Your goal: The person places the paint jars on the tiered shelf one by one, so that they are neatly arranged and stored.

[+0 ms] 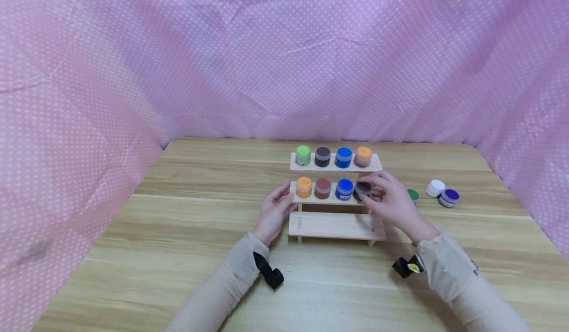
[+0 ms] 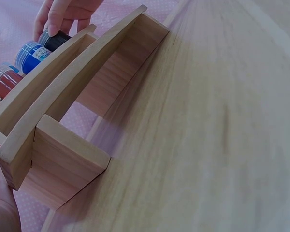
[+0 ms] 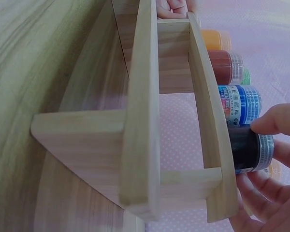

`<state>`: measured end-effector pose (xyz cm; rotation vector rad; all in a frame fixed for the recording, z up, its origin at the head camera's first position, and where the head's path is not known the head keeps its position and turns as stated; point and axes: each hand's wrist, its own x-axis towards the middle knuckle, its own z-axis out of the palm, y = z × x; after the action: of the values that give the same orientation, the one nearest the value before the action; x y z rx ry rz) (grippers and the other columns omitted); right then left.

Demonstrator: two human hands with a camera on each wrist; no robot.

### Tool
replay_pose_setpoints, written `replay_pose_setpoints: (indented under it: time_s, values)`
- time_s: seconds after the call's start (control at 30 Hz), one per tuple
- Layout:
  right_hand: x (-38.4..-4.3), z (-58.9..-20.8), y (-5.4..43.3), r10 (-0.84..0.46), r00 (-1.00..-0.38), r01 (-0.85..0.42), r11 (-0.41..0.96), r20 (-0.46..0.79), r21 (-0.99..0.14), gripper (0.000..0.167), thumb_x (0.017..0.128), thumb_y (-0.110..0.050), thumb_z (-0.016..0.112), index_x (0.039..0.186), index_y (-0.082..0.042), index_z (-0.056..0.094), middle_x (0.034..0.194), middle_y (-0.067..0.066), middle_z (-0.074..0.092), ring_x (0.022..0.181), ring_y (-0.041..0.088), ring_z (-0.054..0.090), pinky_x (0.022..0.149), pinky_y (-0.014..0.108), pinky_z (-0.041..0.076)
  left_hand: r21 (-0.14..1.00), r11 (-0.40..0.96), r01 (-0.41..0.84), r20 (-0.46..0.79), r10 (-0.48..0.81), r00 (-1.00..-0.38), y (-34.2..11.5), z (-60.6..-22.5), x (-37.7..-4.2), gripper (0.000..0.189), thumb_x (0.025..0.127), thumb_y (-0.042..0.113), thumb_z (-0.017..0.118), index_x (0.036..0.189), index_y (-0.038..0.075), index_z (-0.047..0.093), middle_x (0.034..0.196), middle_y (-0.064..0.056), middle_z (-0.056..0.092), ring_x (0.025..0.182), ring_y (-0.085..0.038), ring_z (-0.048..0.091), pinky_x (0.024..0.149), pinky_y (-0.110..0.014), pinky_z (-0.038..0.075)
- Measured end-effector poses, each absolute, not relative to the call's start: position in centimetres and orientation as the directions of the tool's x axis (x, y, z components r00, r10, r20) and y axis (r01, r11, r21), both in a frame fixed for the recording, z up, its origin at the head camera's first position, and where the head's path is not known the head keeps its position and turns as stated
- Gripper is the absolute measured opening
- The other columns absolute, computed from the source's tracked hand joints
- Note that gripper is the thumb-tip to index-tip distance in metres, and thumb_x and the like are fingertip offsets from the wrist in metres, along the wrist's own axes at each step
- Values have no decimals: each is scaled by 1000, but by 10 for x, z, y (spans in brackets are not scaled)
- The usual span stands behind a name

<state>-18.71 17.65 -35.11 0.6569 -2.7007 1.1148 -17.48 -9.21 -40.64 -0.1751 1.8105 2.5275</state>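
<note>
Dark paint jar (image 1: 363, 187): head view; right end of the wooden rack's (image 1: 338, 227) middle tier, beside the lower blue jar (image 1: 344, 189).
Right hand (image 1: 395, 201): at the rack's right end, thumb and fingers pinching the dark paint jar.
Left hand (image 1: 274, 211): at the rack's left end, fingers and thumb gripping the middle tier's edge.
Top tier: a full-looking row of four, left to right: light green jar (image 1: 303, 156), brown jar (image 1: 322, 157), upper blue jar (image 1: 344, 157), upper orange jar (image 1: 363, 157).
Middle tier: lower orange jar (image 1: 304, 187), red-brown jar (image 1: 322, 188), lower blue jar, dark paint jar.
Progress: judged past halfway; two rows look made up, bar releasing the dark paint jar. Lowest tier bears none.
Loose jars: green jar (image 1: 413, 195), white jar (image 1: 435, 188), purple jar (image 1: 449, 197), right of the rack on the tabletop (image 1: 186, 233); probably what is left to shelve.
Rack timber: left wrist view; pale, smooth planks, faint grain, softened corners, block-like legs.
Jar lids: right wrist view; clear, ribbed rims on squat cylinders; printed label on the lower blue jar. Whether the dark paint jar's full weight rests on the rack, cannot tell.
Cloth (image 3: 179, 130): beyond the rack; pink, white-dotted.
</note>
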Motion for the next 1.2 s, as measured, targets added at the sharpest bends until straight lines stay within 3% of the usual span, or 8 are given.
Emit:
replay_pose_setpoints:
  time_s: [0.3, 0.47, 0.7, 1.2]
  values:
    - [-183, -350, 180, -331, -892, -451, 626, 308, -636, 38, 80, 1, 70, 117, -2, 62, 112, 13, 57, 96, 29, 61, 80, 42, 58, 946, -305, -107, -124, -37, -992, -93, -408, -175, 43, 96, 2, 50, 138, -2, 43, 115, -8, 48, 95, -8, 55, 81, -20, 54]
    - [-179, -355, 187, -304, -864, -502, 589, 402, -633, 39, 76, 6, 72, 114, -1, 64, 106, 12, 61, 87, 23, 62, 75, 29, 58, 947, -302, -107, -126, -45, -991, -92, -408, -174, 43, 96, 2, 50, 138, -1, 43, 116, -8, 49, 95, -8, 55, 82, -20, 55]
    - [-172, -356, 194, -264, -833, -541, 567, 486, -621, 39, 75, 6, 74, 112, -2, 66, 101, 13, 64, 85, 1, 56, 74, 13, 53, 945, -311, -101, -125, -56, -991, -92, -408, -174, 43, 95, 0, 50, 138, -2, 44, 113, -6, 49, 91, -6, 56, 77, -18, 55]
    - [-170, -364, 211, -243, -847, -514, 600, 473, -612, 34, 75, 6, 73, 108, 4, 65, 101, 17, 63, 87, -10, 50, 72, 8, 50, 951, -295, -90, -110, -50, -993, -92, -408, -174, 43, 96, 2, 50, 138, -2, 43, 115, -8, 49, 94, -7, 55, 78, -18, 54]
